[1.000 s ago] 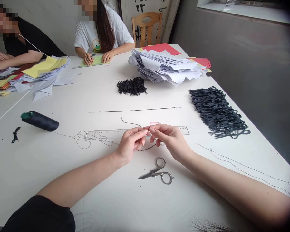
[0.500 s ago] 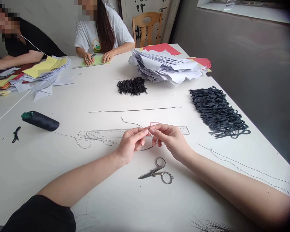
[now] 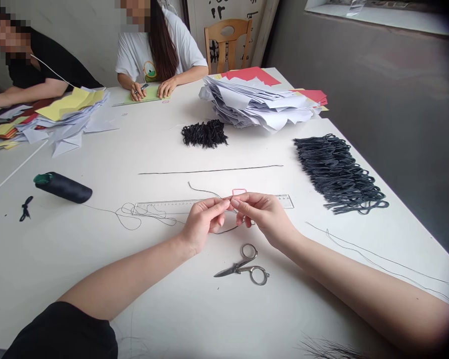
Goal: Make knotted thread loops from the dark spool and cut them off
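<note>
a thin dark thread (image 3: 229,230) was pinched mid-surface between the closed fingertips of the left hand (image 3: 202,225) and the right hand (image 3: 265,217), just beside a clear plastic ruler (image 3: 160,206) whose marks were too small to read. small steel scissors (image 3: 245,269) lay near, and the white table (image 3: 179,304) was bare toward its near edge.

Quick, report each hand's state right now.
Left hand: closed, fingertips pinching the dark thread.
Right hand: closed, fingertips pinching the same dark thread.
</note>
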A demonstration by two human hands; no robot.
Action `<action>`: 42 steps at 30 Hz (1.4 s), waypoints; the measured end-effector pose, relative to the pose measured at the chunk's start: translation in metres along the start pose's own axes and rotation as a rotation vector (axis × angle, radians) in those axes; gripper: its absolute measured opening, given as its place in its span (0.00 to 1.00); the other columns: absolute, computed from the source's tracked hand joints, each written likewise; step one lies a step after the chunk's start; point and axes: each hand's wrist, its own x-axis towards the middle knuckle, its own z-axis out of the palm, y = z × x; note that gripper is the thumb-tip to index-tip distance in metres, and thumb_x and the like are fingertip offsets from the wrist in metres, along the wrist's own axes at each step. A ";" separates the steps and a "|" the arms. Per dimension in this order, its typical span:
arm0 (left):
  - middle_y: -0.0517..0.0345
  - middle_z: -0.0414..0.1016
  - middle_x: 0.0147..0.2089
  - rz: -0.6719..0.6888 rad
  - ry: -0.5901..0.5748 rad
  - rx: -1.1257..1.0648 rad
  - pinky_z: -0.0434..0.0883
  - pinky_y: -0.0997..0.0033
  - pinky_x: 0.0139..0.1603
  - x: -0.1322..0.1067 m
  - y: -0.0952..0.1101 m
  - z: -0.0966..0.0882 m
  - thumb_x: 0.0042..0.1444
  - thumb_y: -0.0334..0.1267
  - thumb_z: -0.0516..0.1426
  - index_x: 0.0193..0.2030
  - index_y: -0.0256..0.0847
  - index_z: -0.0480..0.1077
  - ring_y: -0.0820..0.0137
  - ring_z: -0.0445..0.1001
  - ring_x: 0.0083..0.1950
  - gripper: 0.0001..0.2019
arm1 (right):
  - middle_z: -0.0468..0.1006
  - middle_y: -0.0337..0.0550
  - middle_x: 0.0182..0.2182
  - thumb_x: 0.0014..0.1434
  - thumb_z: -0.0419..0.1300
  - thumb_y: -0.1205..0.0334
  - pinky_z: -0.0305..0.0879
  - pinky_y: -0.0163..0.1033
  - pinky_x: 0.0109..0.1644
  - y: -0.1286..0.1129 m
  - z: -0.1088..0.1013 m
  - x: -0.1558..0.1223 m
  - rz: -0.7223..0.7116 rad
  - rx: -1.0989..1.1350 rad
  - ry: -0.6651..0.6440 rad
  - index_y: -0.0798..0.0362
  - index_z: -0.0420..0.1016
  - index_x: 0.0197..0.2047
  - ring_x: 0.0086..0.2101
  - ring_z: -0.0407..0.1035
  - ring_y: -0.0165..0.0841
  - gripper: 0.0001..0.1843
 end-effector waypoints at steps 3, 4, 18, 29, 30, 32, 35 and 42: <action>0.66 0.59 0.18 0.007 0.004 0.021 0.42 0.74 0.19 0.000 -0.001 0.000 0.51 0.47 0.62 0.29 0.37 0.74 0.82 0.47 0.17 0.14 | 0.77 0.43 0.29 0.53 0.65 0.47 0.60 0.33 0.25 0.000 0.000 0.000 0.010 -0.009 0.004 0.53 0.80 0.36 0.24 0.67 0.26 0.17; 0.66 0.59 0.18 0.010 0.006 0.027 0.42 0.74 0.19 0.000 -0.001 0.000 0.51 0.47 0.62 0.29 0.37 0.74 0.82 0.48 0.17 0.14 | 0.77 0.43 0.29 0.52 0.65 0.48 0.60 0.33 0.26 0.000 0.000 0.000 0.014 -0.009 0.006 0.53 0.80 0.37 0.24 0.67 0.26 0.17; 0.65 0.59 0.18 0.017 0.012 0.053 0.43 0.74 0.20 -0.001 0.000 0.001 0.52 0.47 0.62 0.29 0.37 0.75 0.81 0.49 0.18 0.14 | 0.76 0.42 0.28 0.52 0.66 0.48 0.59 0.33 0.26 0.000 0.000 -0.001 0.034 -0.003 0.021 0.54 0.79 0.35 0.24 0.67 0.26 0.17; 0.65 0.60 0.18 0.012 0.009 0.072 0.44 0.73 0.20 0.000 0.001 0.002 0.51 0.49 0.62 0.29 0.37 0.74 0.81 0.49 0.18 0.14 | 0.73 0.40 0.24 0.53 0.64 0.46 0.59 0.34 0.26 0.000 0.001 0.000 0.039 0.027 0.010 0.54 0.77 0.34 0.24 0.66 0.26 0.18; 0.65 0.60 0.18 0.012 0.009 0.074 0.44 0.73 0.20 0.000 0.001 0.002 0.51 0.49 0.62 0.29 0.37 0.74 0.81 0.49 0.18 0.15 | 0.73 0.40 0.24 0.53 0.64 0.46 0.58 0.34 0.26 0.000 0.001 0.000 0.044 0.034 0.009 0.54 0.77 0.33 0.23 0.66 0.26 0.18; 0.65 0.60 0.18 0.011 0.010 0.076 0.44 0.73 0.20 0.000 0.001 0.002 0.51 0.49 0.62 0.29 0.37 0.74 0.81 0.49 0.18 0.15 | 0.72 0.39 0.23 0.53 0.65 0.46 0.58 0.33 0.26 0.000 0.001 0.000 0.060 0.053 0.007 0.54 0.77 0.33 0.23 0.65 0.26 0.17; 0.65 0.60 0.18 0.013 0.006 0.077 0.44 0.74 0.20 0.000 0.001 0.001 0.51 0.48 0.62 0.29 0.37 0.75 0.81 0.50 0.19 0.14 | 0.71 0.38 0.21 0.53 0.65 0.46 0.57 0.33 0.26 0.001 0.000 0.000 0.087 0.082 0.003 0.54 0.77 0.33 0.22 0.64 0.25 0.17; 0.65 0.59 0.18 0.053 0.041 0.119 0.46 0.74 0.20 0.000 0.000 0.000 0.51 0.49 0.62 0.28 0.38 0.74 0.80 0.51 0.19 0.14 | 0.75 0.42 0.37 0.53 0.66 0.48 0.56 0.32 0.26 0.001 0.002 0.000 0.113 0.185 -0.007 0.52 0.76 0.38 0.25 0.65 0.23 0.17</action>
